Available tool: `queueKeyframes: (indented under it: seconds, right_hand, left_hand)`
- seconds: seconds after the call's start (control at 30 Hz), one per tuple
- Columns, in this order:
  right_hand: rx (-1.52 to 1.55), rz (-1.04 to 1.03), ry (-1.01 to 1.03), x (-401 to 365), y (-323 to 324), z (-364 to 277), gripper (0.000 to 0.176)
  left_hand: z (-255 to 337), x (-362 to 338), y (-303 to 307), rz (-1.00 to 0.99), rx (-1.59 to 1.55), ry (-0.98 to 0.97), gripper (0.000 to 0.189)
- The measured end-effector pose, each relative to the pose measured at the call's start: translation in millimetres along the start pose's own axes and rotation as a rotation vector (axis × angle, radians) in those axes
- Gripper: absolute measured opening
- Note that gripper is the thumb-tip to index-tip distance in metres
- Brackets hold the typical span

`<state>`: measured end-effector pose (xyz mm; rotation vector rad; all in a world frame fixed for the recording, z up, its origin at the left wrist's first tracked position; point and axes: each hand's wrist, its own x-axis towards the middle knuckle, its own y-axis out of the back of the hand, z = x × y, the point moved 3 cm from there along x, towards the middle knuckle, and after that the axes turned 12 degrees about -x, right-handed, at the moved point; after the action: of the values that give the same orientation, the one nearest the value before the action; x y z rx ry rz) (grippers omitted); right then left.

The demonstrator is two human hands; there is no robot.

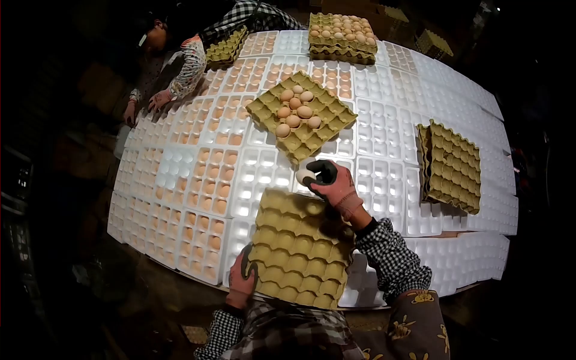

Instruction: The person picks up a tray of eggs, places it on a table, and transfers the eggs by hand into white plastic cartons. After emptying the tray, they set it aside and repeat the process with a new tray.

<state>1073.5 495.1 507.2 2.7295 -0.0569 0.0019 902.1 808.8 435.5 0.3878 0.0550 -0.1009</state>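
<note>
My right hand (333,183), in a pink and black glove, is closed on a pale egg (306,176) above the white trays. My left hand (242,279), gloved alike, grips the left edge of an empty yellow-green egg tray (300,252) close to my body. Just beyond the egg lies another yellow-green tray (333,117), turned cornerwise, with several brown eggs in its left and middle cups. White plastic trays (261,174) lie under and around both.
At the left, white trays (207,180) hold brown eggs. A co-worker (192,63) leans over the far left corner, hands low. Stacked trays with eggs (342,39) stand at the far edge; a stack of yellow-green trays (453,168) sits at the right.
</note>
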Motion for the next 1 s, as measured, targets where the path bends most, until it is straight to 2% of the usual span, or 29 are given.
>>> queueKeyframes:
  seconds: [0.03,0.1,0.13,0.17,0.23,0.27,0.3,0.33,0.37,0.4,0.43,0.5,0.57,0.6,0.63,0.7,0.73,0.77,0.83,0.9,0.97,1.0]
  right_hand:
    - [0.073,0.134,-0.038,33.2,-1.9,18.0,0.038]
    - [0.094,0.224,-0.116,92.3,-7.1,55.1,0.042]
    - [0.005,0.317,-0.14,112.5,-16.4,81.6,0.043]
    - [-0.086,0.414,-0.17,114.3,-14.2,66.7,0.045]
    - [-0.003,0.353,-0.068,87.8,-6.4,63.6,0.047]
    - [0.057,0.31,-0.035,67.8,-3.7,77.5,0.043]
    - [0.32,0.248,-0.103,18.0,11.9,40.0,0.036]
    - [0.258,0.338,-0.068,-21.0,22.2,39.0,0.032]
    - [0.155,0.365,-0.147,-63.4,32.8,50.9,0.036]
    - [0.117,0.385,-0.2,-111.0,34.2,70.2,0.045]
    - [0.073,0.426,-0.257,-159.4,38.4,85.7,0.055]
    - [0.24,0.382,-0.377,-237.5,28.8,83.3,0.074]
    - [0.692,0.255,-0.428,-282.3,19.7,52.5,0.074]
    - [0.6,0.184,-0.314,-289.6,21.9,55.6,0.074]
    - [0.153,0.304,-0.286,-290.0,31.7,47.6,0.071]
    - [0.221,0.54,-0.419,-290.4,61.6,29.7,0.067]
    - [0.294,0.609,-0.319,-295.8,82.4,42.3,0.062]
    - [0.282,0.67,-0.343,-298.6,105.6,48.6,0.06]
    - [0.138,0.775,-0.305,-305.3,167.9,54.1,0.056]
    - [0.248,0.867,-0.287,-308.4,234.2,72.1,0.052]
    - [0.113,0.898,-0.263,-306.3,307.8,97.2,0.048]
    - [0.054,0.871,-0.26,-305.2,345.3,111.1,0.047]
  left_hand:
    - [-3.6,-0.6,-0.3,0.001,0.009,-0.023,0.058]
    - [-14.6,-0.9,0.6,0.004,-0.002,0.053,0.059]
    - [-9.2,-0.4,-0.7,0.015,-0.025,0.069,0.06]
    - [-13.0,1.2,0.1,-0.001,-0.022,0.047,0.06]
    - [-24.3,1.8,2.2,-0.01,0.109,-0.091,0.061]
    - [-17.0,1.1,3.1,-0.013,0.298,-0.175,0.06]
    - [1.6,0.1,3.3,-0.004,0.415,-0.22,0.058]
    - [14.8,-0.6,5.0,0.016,0.216,-0.174,0.058]
    - [22.0,-2.9,7.3,0.033,0.02,-0.117,0.057]
    - [26.1,-3.1,10.7,0.056,-0.006,-0.208,0.055]
    - [39.9,-2.8,13.3,0.063,-0.103,-0.158,0.051]
    - [47.9,1.3,12.2,0.075,-0.282,-0.164,0.05]
    - [72.1,11.5,1.7,0.053,-0.356,-0.117,0.053]
    - [84.1,16.7,-7.9,0.023,-0.382,-0.132,0.055]
    - [84.4,21.3,-18.6,0.003,-0.385,-0.149,0.055]
    - [79.8,33.6,-47.8,-0.105,-0.436,-0.218,0.06]
    - [86.6,36.9,-64.1,-0.172,-0.39,-0.192,0.064]
    - [105.7,43.2,-85.2,-0.259,-0.391,-0.334,0.067]
    - [151.0,46.8,-134.4,-0.404,-0.548,-0.348,0.068]
    - [190.8,60.7,-196.9,-0.458,-0.36,-0.543,0.069]
    - [224.1,77.1,-264.5,-0.463,-0.336,-0.572,0.074]
    - [243.6,84.3,-289.3,-0.542,-0.389,-0.35,0.076]
